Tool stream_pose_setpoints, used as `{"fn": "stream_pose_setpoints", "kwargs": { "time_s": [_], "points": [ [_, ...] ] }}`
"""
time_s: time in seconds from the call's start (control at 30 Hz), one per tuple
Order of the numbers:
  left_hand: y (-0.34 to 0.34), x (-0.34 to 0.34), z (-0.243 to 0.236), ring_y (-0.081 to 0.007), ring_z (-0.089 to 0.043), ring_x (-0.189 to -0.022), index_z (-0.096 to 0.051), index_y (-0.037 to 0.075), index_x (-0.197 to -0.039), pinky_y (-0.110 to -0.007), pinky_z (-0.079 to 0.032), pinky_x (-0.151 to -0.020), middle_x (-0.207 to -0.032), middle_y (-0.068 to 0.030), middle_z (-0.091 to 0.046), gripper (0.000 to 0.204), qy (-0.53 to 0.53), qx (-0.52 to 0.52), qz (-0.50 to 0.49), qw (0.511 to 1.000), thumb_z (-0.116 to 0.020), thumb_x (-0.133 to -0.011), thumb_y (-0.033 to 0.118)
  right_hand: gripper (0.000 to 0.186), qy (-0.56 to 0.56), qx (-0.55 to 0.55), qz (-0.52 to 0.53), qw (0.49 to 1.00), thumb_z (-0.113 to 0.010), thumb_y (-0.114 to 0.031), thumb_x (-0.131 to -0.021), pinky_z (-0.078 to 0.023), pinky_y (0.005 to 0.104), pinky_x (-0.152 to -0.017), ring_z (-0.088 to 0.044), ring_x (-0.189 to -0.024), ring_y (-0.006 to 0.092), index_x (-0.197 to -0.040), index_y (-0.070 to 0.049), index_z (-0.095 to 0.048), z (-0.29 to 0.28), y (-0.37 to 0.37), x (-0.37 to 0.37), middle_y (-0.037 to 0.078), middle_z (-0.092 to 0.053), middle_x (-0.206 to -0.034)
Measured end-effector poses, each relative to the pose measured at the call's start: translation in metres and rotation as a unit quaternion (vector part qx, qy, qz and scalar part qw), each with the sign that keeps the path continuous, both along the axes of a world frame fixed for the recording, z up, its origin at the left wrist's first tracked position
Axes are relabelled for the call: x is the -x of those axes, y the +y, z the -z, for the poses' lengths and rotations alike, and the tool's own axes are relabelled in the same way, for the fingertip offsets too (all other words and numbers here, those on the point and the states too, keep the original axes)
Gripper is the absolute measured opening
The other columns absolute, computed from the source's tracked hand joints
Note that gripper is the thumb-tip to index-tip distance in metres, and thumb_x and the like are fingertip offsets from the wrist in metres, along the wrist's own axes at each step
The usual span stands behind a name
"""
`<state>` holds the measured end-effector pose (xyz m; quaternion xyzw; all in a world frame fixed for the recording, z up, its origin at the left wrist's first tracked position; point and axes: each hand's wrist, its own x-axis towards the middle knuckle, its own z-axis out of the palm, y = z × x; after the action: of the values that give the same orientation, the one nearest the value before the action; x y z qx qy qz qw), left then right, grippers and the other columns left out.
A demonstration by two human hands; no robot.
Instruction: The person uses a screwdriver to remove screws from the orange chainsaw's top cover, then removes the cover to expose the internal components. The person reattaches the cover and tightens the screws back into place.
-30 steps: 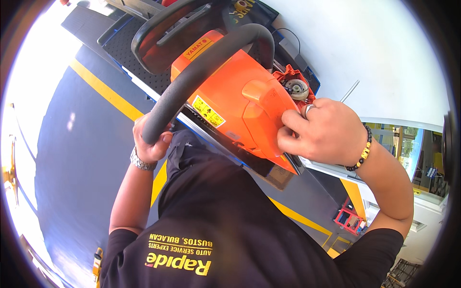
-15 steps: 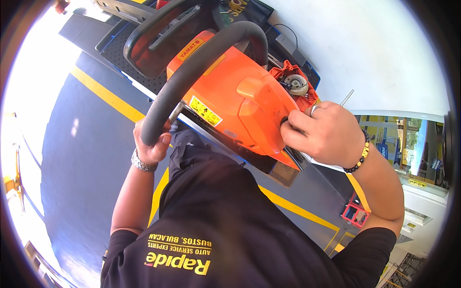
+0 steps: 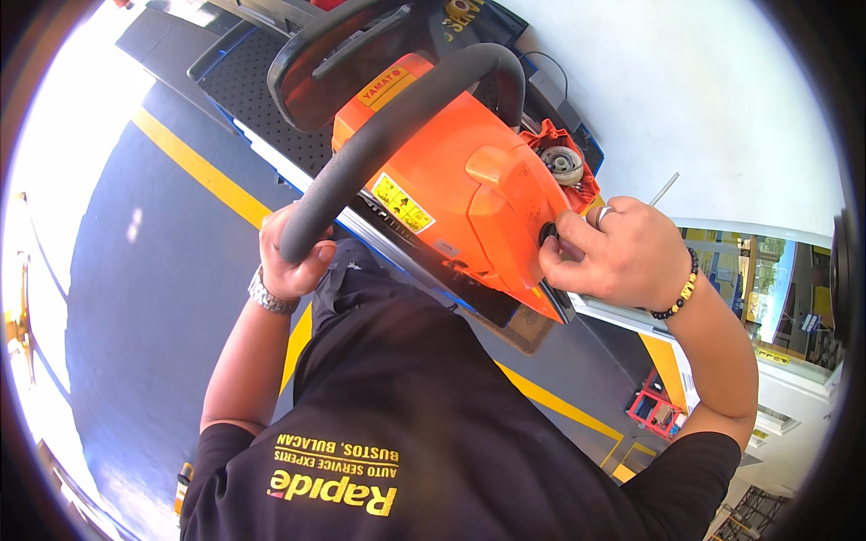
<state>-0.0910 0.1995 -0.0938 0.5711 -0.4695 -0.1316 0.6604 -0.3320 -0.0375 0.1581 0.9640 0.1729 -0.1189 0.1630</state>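
An orange chainsaw lies tilted in front of me, its black front handle arching over the orange top cover. My left hand is closed around the lower end of that handle, partly hidden behind it. At the cover's right end, my right hand pinches a small black knob between thumb and fingers. A thin metal rod sticks out beyond the right knuckles; whether that hand holds it, I cannot tell. The black hand guard rises at the far left of the saw.
Under the saw is a dark perforated bench top. An orange starter housing with a pale pulley lies behind the saw, near a white wall. A red cart stands on the grey floor at lower right.
The saw and both hands appear slightly farther right in the view. More of the black knob shows between my right fingers. My left hand stays on the handle.
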Motion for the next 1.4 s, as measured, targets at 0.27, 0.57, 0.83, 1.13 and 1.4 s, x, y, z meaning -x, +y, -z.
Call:
{"fn": "stream_pose_setpoints", "kwargs": {
  "time_s": [0.27,0.57,0.83,1.13,1.4],
  "points": [
    [0.0,-0.001,-0.004,-0.0276,-0.062,-0.061,-0.064,0.004,-0.081,-0.036,-0.048,-0.059,-0.07,-0.0088,-0.061,0.044,-0.002,-0.02,0.022,1.0,-0.076,-0.082,0.045,0.023,-0.058,-0.283,0.406,0.867,-0.074,-0.023,-0.089,-0.051,0.0399,-0.06,-0.064,-0.067,0.0308,-0.095,-0.006,-0.058,0.028,0.017,0.014,0.009,-0.061,-0.085],
    [0.002,-0.002,-0.005,-0.0283,-0.065,-0.07,-0.066,0.004,-0.09,-0.037,-0.05,-0.064,-0.078,-0.0085,-0.064,0.045,-0.008,-0.04,0.031,0.999,-0.076,-0.083,0.048,0.014,-0.006,-0.214,0.25,0.944,-0.068,-0.014,-0.091,-0.052,0.0449,-0.062,-0.063,-0.069,0.0335,-0.098,-0.006,-0.059,0.016,0.01,0.019,0.011,-0.06,-0.099],
    [-0.01,0.016,-0.138,-0.0297,-0.063,-0.094,-0.059,0.005,-0.124,-0.043,-0.054,-0.079,-0.111,-0.0132,-0.064,0.062,-0.423,0.122,-0.066,0.895,-0.083,-0.083,0.045,0.014,-0.081,-0.253,0.352,0.897,-0.066,-0.016,-0.094,-0.053,0.044,-0.062,-0.065,-0.07,0.033,-0.098,-0.004,-0.059,0.031,0.021,0.02,0.011,-0.061,-0.092],
    [-0.15,0.052,-0.229,-0.0298,-0.062,-0.122,-0.048,0.002,-0.146,-0.041,-0.045,-0.107,-0.128,-0.0149,-0.064,0.101,-0.594,-0.337,0.311,0.661,-0.094,-0.064,0.038,0.023,-0.098,-0.206,0.25,0.941,-0.065,-0.006,-0.086,-0.054,0.0396,-0.06,-0.066,-0.07,0.0286,-0.108,-0.013,-0.064,0.029,0.017,0.018,0.007,-0.063,-0.096],
    [-0.154,0.047,-0.206,-0.0337,-0.059,-0.127,-0.04,0.004,-0.152,-0.044,-0.043,-0.11,-0.14,-0.0161,-0.059,0.109,-0.532,-0.251,0.366,0.721,-0.094,-0.061,0.031,0.014,-0.136,-0.252,0.191,0.939,-0.068,-0.01,-0.081,-0.055,0.0372,-0.06,-0.067,-0.072,0.0262,-0.095,-0.01,-0.064,0.044,0.009,0.038,0.008,-0.062,-0.106]
  ]
}}
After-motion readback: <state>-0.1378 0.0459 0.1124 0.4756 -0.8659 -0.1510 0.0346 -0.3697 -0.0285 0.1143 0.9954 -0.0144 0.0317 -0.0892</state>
